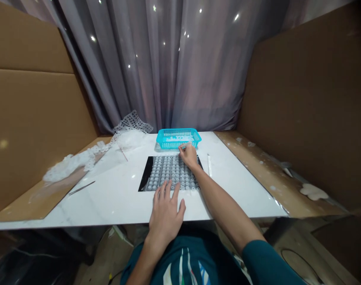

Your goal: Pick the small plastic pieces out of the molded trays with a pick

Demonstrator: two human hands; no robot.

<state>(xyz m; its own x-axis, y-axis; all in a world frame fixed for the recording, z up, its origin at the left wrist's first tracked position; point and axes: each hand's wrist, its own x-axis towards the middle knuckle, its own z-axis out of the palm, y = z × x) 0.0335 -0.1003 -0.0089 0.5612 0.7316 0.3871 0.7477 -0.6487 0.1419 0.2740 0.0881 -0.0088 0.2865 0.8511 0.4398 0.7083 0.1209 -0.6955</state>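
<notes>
A black mat [145, 174] lies in the middle of the white table, covered by a sheet of small round pieces in rows [168, 172]. My left hand [166, 211] lies flat on the table, fingers spread, its fingertips on the sheet's near edge. My right hand [188, 155] reaches to the sheet's far right corner, fingers pinched on a thin tool whose tip points at the turquoise basket [178, 137] just behind.
A white stick [209, 164] lies right of the mat. A thin metal tool [82, 187] lies at the left. Perforated white sheets and scraps [79, 158] pile at the back left. Cardboard walls stand on both sides, a grey curtain behind.
</notes>
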